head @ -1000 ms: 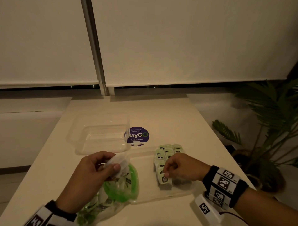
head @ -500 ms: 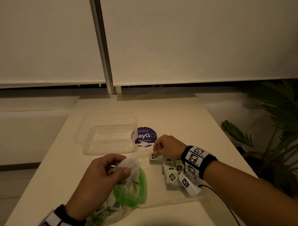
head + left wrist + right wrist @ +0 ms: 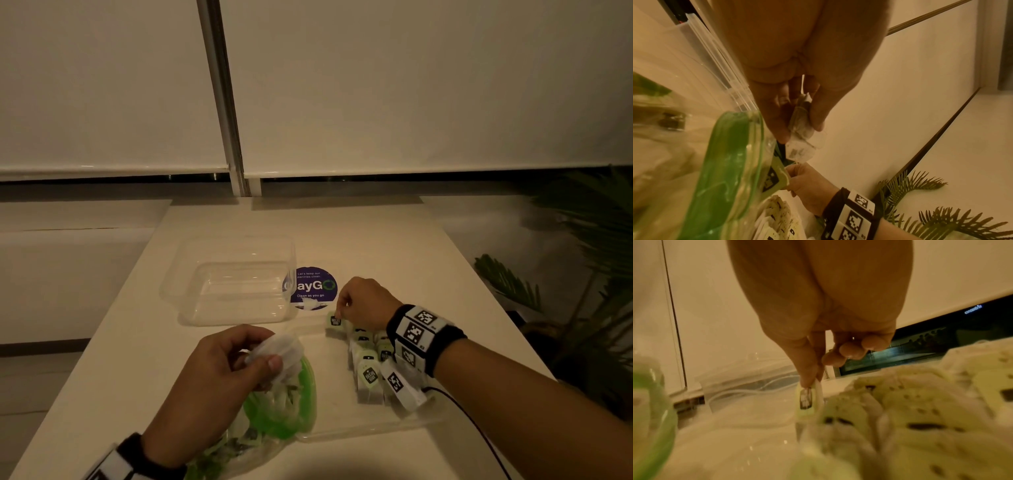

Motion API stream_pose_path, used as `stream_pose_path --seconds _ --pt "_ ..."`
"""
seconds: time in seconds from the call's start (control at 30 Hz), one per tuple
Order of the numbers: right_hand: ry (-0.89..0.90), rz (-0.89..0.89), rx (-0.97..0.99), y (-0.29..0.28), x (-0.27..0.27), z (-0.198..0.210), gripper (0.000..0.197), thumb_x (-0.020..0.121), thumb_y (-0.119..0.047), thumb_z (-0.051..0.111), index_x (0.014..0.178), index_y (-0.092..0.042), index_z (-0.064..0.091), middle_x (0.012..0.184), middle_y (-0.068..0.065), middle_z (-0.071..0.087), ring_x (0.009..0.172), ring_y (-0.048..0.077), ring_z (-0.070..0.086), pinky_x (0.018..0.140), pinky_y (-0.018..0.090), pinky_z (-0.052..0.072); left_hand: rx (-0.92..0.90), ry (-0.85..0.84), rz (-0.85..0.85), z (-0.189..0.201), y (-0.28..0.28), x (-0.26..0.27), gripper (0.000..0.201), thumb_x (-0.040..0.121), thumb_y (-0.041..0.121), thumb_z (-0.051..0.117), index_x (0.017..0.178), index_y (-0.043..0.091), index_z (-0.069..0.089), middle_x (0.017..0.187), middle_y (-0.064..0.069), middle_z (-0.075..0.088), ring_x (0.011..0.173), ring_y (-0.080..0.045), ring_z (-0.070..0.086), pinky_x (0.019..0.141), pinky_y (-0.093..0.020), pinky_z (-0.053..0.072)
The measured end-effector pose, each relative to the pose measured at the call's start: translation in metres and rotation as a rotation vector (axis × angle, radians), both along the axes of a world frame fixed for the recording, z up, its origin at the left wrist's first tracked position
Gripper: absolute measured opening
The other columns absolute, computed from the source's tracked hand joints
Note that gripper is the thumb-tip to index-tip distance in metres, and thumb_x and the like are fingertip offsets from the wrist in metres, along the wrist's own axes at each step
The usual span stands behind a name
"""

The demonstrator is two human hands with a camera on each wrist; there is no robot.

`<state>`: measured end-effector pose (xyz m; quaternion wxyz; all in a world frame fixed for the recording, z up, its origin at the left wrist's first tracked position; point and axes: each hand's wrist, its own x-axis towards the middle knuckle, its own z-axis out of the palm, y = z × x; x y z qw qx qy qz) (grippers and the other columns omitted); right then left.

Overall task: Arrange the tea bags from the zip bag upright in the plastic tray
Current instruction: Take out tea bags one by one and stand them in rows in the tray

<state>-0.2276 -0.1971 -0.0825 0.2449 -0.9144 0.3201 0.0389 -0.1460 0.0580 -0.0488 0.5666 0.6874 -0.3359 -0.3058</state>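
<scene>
A clear flat plastic tray (image 3: 359, 432) lies in front of me with several pale green tea bags (image 3: 367, 370) standing upright in rows on its right side. My right hand (image 3: 339, 311) pinches one tea bag (image 3: 334, 322) by its top at the far end of the rows; thumb and forefinger hold that bag (image 3: 807, 398) upright. My left hand (image 3: 265, 358) grips a small bunch of white tea bags (image 3: 282, 351) above the zip bag (image 3: 281, 409), which has a green strip at its mouth and lies at the tray's left edge. The bunch (image 3: 800, 129) sits between thumb and fingers.
A deeper clear plastic container (image 3: 236, 284) stands further back on the left. A round purple sticker (image 3: 313, 286) is stuck to the white table beside it. A leafy plant (image 3: 582, 274) stands off the table's right edge. Window blinds fill the background.
My right hand has gone from the near end of the tea bag rows to their far end, pinching a tea bag. The left hand still holds its bunch over the zip bag.
</scene>
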Motion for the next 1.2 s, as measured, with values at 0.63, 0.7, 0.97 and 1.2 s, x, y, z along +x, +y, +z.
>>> stream_pose_path --seconds 0.63,0.7,0.97,1.2 --pt "0.060 0.440 -0.452 0.030 -0.021 0.007 0.023 0.094 -0.030 0.056 0.111 -0.018 0.066 0.109 0.004 0.062 0.105 0.025 0.052 0.089 0.040 0.041 0.002 0.007 0.009 -0.004 0.000 0.004 0.017 0.080 0.001 0.073 0.085 0.017 0.075 0.083 -0.010 0.073 0.073 -0.032 0.070 0.068 -0.035 0.060" --pt "0.221 0.670 -0.591 0.044 -0.030 -0.003 0.027 0.095 -0.031 0.052 0.115 -0.017 0.063 0.117 0.005 0.061 0.110 0.028 0.051 0.089 0.042 0.039 0.009 0.003 0.009 -0.004 0.000 0.004 0.019 0.079 0.000 0.072 0.084 0.019 0.076 0.084 -0.010 0.073 0.073 -0.028 0.071 0.067 -0.032 0.060" --pt "0.651 0.808 -0.726 0.050 -0.043 -0.027 0.047 0.099 -0.037 0.046 0.137 -0.011 0.052 0.147 0.011 0.046 0.142 0.036 0.026 0.112 0.055 0.020 0.047 0.008 -0.011 -0.005 -0.001 0.003 0.018 0.080 -0.001 0.072 0.086 0.016 0.076 0.085 -0.011 0.073 0.070 -0.023 0.070 0.064 -0.031 0.059" --pt "0.699 0.785 -0.716 0.051 -0.048 -0.036 0.048 0.100 -0.039 0.043 0.139 -0.012 0.051 0.155 0.012 0.036 0.148 0.035 0.015 0.116 0.060 0.004 0.065 -0.014 -0.012 -0.005 -0.002 0.003 0.017 0.080 0.001 0.073 0.087 0.017 0.076 0.086 -0.010 0.073 0.071 -0.024 0.071 0.064 -0.030 0.059"
